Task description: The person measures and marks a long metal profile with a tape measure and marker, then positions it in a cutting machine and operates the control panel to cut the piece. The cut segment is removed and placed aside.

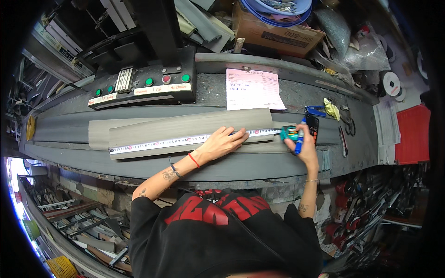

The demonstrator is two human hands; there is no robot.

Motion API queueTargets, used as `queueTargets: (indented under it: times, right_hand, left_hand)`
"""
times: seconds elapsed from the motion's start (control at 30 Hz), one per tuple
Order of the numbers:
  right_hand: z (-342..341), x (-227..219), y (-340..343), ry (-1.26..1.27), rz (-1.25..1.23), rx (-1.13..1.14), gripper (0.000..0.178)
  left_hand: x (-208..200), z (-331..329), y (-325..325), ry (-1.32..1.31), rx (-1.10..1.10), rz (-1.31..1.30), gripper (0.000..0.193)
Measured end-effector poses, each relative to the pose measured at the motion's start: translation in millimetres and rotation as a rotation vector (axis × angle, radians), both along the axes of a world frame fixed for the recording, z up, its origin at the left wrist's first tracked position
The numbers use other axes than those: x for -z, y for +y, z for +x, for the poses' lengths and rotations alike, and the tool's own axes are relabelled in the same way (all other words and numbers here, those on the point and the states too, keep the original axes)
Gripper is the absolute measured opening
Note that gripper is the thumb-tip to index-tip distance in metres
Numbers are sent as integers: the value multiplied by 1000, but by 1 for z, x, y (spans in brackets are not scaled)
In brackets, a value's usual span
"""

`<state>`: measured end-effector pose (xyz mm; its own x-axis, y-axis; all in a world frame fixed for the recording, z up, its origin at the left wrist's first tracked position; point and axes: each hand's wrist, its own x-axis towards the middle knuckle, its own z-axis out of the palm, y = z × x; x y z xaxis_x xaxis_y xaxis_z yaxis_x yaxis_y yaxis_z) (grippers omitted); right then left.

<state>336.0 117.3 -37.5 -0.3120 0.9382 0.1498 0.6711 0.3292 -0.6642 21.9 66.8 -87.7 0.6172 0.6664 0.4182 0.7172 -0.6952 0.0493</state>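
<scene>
A long grey folded strip of sheet material (185, 123) lies across the bench, over a second grey piece (98, 134). The white blade (162, 142) of a tape measure runs along it from its left end. My left hand (225, 141) rests on the strip across the blade, fingers stretched out. A small blue bit shows at its fingers, too little to name. Beyond the strip's right end, my right hand (307, 155) is closed around the teal tape measure case (290, 133) and a blue marker (300, 139). A dark phone or calculator (312, 126) lies beside that hand.
A pink written sheet (255, 90) lies behind the strip. A black control box (143, 90) with green and red buttons stands at the back left. Right of my right hand are a blue stapler-like tool (315, 110), scissors (351, 125) and a slim cutter (343, 140).
</scene>
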Motion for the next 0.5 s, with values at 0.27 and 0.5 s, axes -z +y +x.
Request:
queueTargets:
  times: [0.27, 0.5]
  right_hand:
    - [-24, 1, -28, -107, 135, 38, 56]
    - [-53, 28, -41, 608, 228, 64, 60]
  left_hand:
    - [-2, 1, -1, -37, -6, -38, 41]
    - [-2, 1, 1, -48, 0, -52, 40]
